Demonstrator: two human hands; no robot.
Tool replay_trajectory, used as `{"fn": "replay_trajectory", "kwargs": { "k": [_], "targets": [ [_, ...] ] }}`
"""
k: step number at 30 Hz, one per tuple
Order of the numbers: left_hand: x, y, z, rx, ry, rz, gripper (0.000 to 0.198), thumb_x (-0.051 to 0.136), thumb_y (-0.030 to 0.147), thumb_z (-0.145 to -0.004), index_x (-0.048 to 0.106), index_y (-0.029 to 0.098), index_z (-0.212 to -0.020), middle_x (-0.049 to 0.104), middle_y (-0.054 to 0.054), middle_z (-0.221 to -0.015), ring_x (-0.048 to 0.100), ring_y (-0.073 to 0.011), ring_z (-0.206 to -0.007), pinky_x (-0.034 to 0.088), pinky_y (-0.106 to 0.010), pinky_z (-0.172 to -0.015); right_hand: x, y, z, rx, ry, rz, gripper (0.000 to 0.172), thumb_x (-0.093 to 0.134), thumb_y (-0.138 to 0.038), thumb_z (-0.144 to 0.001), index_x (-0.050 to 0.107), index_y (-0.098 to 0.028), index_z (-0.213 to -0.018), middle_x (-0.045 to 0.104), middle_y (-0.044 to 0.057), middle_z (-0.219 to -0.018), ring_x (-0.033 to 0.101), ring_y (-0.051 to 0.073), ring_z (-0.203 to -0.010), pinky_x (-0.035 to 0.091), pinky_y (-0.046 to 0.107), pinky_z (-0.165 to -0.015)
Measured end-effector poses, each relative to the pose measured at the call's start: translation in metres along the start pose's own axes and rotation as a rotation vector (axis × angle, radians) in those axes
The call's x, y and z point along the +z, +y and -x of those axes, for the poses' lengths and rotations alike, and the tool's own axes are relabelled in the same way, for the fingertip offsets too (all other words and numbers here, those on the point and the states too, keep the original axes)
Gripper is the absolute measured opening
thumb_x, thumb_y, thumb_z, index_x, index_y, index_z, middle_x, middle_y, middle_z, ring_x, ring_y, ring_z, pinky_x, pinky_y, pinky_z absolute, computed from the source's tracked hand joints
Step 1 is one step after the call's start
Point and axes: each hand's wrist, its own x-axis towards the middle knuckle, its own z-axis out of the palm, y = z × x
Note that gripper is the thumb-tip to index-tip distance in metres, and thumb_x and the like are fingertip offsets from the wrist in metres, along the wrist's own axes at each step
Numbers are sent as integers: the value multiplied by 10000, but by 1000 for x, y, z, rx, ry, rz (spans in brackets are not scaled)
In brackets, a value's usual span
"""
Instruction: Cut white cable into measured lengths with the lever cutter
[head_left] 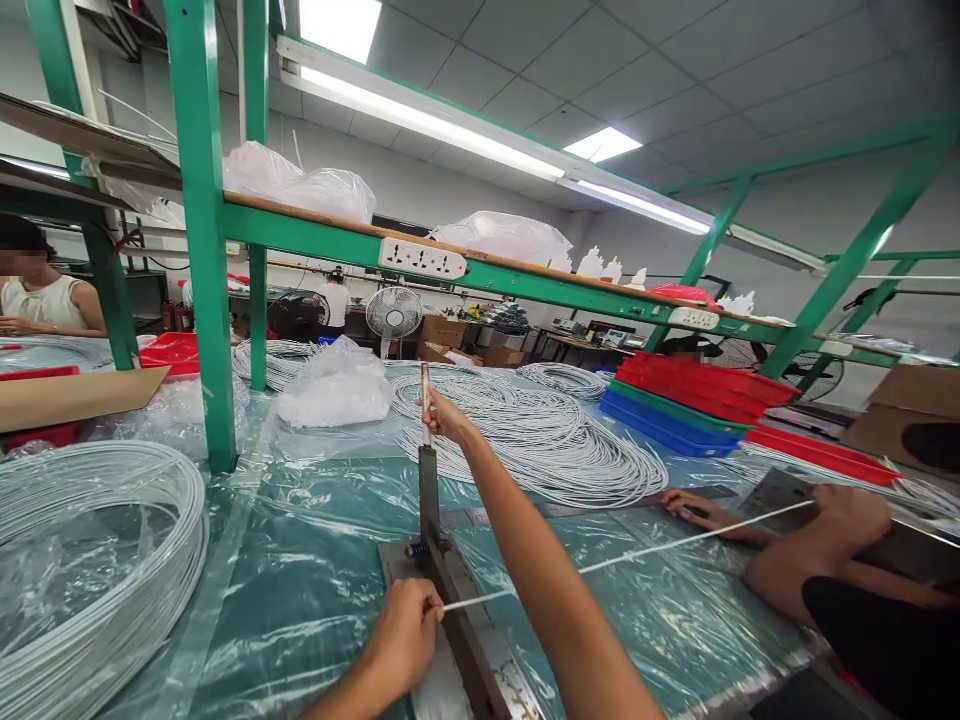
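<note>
Far L, a co-worker (52, 290) in a white sleeveless top sat behind a cardboard sheet (82, 398). Below, at the near L, a big coil (187, 520) of pale cable lay on the bench (300, 580), which had clear plastic film over a green top. Next came a green post (199, 250), then a clear plastic bag (337, 385) w/ whitish contents, farther back.

Near ctr, the L hand (405, 630) was low, fingers pinched on the white cable (675, 543) just beside the lever tool (429, 495); the cable's tip at that end was hidden in the grip. The tool's flat metal base sat on the bench, arm upright. Up top, the R hand (448, 415) was wrapped round the tool's handle, R forearm slanting up from the bottom edge. The cable ran R across the tool's base, passed behind that forearm & came out stretched straight, slightly rising.

Behind, a loose pale cable heap (570, 440) spread over the bench; a flat metal strip (622, 503) lay in front, approx. sideways. Farther R stood stacked trays (697, 390), red over green over blue. At R, another person's raised hand (855, 515) had the cable's far end; their lower hand (690, 508) was by the strip.
</note>
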Motion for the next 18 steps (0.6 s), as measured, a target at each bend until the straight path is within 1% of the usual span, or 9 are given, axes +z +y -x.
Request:
{"fn": "replay_trajectory", "kwargs": {
  "k": [2, 4, 6, 8, 9, 11, 13, 16, 18],
  "targets": [
    [4, -4, -8, -59, -12, 159, 189, 468, 63, -724, 610, 146, -631, 564, 1, -584, 537, -149, -633, 343, -226, -574, 0, 0, 3, 9, -3, -24, 534, 207, -548, -921, 532, -127, -966, 418, -65, -467, 306, 47, -342, 270, 164, -384],
    [9, -7, -14, -99, -30, 224, 164, 501, 126, -723, 564, 154, -574, 477, 44, -502, 459, -114, -530, 301, -214, -514, -3, -2, 11, 8, -5, -47, 555, 167, -552, -919, 515, -133, -1027, 417, -63, -442, 310, 52, -338, 261, 153, -389],
    [15, -9, -19, -124, -16, 273, 251, 538, 258, -737, 499, 168, -506, 408, 63, -458, 394, -97, -481, 272, -217, -493, -8, -6, 25, -2, -15, -75, 569, 146, -559, -914, 503, -146, -1073, 424, -59, -438, 317, 58, -338, 261, 149, -391],
    [23, -12, -23, -142, 29, 296, 346, 567, 362, -718, 428, 184, -456, 370, 69, -440, 360, -92, -472, 255, -225, -492, -15, -12, 48, -16, -34, -106, 582, 123, -562, -912, 503, -163, -1098, 438, -52, -447, 338, 63, -348, 282, 147, -399],
    [26, -13, -24, -151, 57, 298, 365, 583, 375, -698, 398, 191, -444, 359, 71, -437, 353, -92, -474, 247, -227, -494, -20, -14, 62, -24, -42, -120, 584, 115, -563, -911, 504, -173, -1107, 452, -47, -459, 359, 67, -360, 304, 148, -410],
    [33, -17, -25, -168, 116, 285, 364, 611, 345, -661, 361, 198, -440, 349, 73, -440, 353, -93, -481, 232, -231, -497, -31, -16, 96, -37, -53, -164, 577, 121, -568, -908, 508, -192, -1114, 491, -31, -499, 425, 82, -408, 371, 165, -449],
    [37, -21, -25, -172, 168, 256, 342, 615, 314, -648, 360, 199, -451, 353, 70, -453, 368, -99, -495, 221, -235, -504, -44, -12, 134, -20, -55, -231, 543, 163, -568, -905, 520, -205, -1094, 537, -11, -554, 491, 105, -473, 433, 203, -496],
    [38, -22, -22, -163, 221, 206, 316, 613, 302, -648, 378, 197, -465, 362, 66, -465, 392, -107, -509, 214, -237, -513, -63, 12, 194, 79, -51, -297, 432, 329, -564, -876, 559, -207, -955, 577, 9, -601, 537, 122, -515, 463, 231, -512],
    [38, -22, -20, -159, 241, 182, 314, 612, 304, -653, 380, 197, -471, 361, 67, -463, 395, -108, -501, 209, -235, -510, -71, 33, 232, 147, -56, -270, 358, 497, -549, -808, 563, -200, -851, 592, 13, -612, 546, 115, -503, 456, 218, -497]
  ]
}}
